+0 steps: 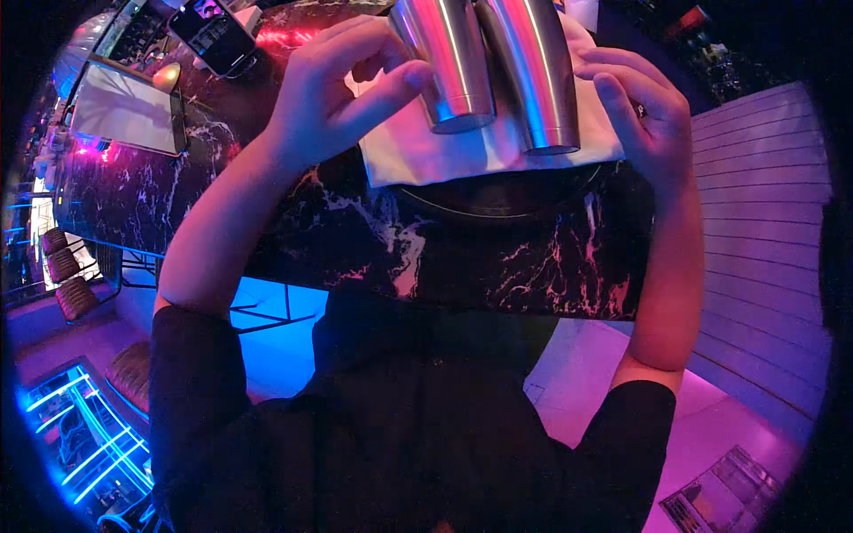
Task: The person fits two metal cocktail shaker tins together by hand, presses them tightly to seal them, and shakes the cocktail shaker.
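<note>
Two metal cups [449, 62] between curved hands

At upper left, a phone [213, 37] showed a lit screen, its details too small to read. Next, the left hand [351, 84] was loosely bent, thumb and fingers apart, the thumb at the left cup [460, 84]; whether they touched, I could not tell. That smooth, tapered, silvery cup, at top centre, carried pink and blue streaks; the shiny right cup [540, 89] slanted beside it over a pale cloth [395, 160]. At upper right, the right hand [644, 115] was beside it, fingers parted.

veined counter [462, 258] | pink-lit floor [693, 426] | slatted wall [760, 222], apparently | blue lights [96, 457]
</note>
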Tool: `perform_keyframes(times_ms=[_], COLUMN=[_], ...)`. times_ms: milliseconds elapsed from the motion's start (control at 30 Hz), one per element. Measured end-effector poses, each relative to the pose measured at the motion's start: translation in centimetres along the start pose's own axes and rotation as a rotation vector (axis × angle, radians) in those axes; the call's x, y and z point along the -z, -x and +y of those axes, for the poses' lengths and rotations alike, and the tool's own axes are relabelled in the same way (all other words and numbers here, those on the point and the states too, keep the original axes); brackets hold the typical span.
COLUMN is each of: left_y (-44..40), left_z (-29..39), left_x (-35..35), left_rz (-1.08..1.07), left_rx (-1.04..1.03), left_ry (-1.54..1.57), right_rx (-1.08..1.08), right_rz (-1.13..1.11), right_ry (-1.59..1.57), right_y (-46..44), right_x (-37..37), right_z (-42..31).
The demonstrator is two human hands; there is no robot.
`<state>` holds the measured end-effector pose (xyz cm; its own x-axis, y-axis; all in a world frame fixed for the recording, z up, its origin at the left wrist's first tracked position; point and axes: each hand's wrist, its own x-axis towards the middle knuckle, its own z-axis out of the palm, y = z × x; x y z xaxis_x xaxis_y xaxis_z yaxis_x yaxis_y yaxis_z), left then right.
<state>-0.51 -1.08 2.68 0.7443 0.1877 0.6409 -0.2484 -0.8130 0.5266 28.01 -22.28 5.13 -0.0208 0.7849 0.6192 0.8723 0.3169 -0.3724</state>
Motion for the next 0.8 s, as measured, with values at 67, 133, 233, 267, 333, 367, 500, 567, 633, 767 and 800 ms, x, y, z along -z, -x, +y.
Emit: perform_keyframes(times_ms=[67,133,233,267,333,367,500,567,633,767,800], left_y=[0.0,-0.1,0.2,0.2,0.3,0.2,-0.2,-0.2,-0.2,-0.1,-0.1], left_z=[0.0,0.0,-0.5,-0.7,-1.1,-1.0,-0.2,-0.1,-0.2,-0.3,-0.4], left_x=[-0.1,-0.2,0.3,0.2,-0.1,-0.1,0.1,0.1,0.0,-0.2,-0.2], left_rz=[0.034,0.037,-0.088,-0.088,-0.136,-0.136,-0.177,-0.202,-0.22,-0.225,-0.226], left_rx=[-0.009,-0.004,0.031,0.031,0.043,0.043,0.005,-0.014,-0.073,-0.064,-0.066], left_ry=[0.02,0.037,-0.01,-0.01,0.036,0.036,0.036,0.01,-0.065,-0.051,-0.045], right_rx=[-0.009,-0.019,-0.04,-0.001,0.037,0.007,-0.021,-0.078,-0.136,-0.142,-0.162], right_rz=[-0.005,-0.009,-0.006,0.007,0.018,0.018,0.074,0.053,0.03,0.071,0.077], right_ry=[0.024,0.048,0.042,0.047,0.053,0.052,0.074,0.104,0.134,0.105,0.09], right_y=[0.0,0.1,0.1,0.1,0.1,0.1,0.1,0.2,0.3,0.2,0.2], right_x=[0.1,0.2,0.1,0.1,0.1,0.2,0.1,0.6,0.8,0.7,0.7], right_z=[-0.1,0.0,0.4,0.6,0.7,0.7,0.7,0.3,0.4,0.5,0.4])
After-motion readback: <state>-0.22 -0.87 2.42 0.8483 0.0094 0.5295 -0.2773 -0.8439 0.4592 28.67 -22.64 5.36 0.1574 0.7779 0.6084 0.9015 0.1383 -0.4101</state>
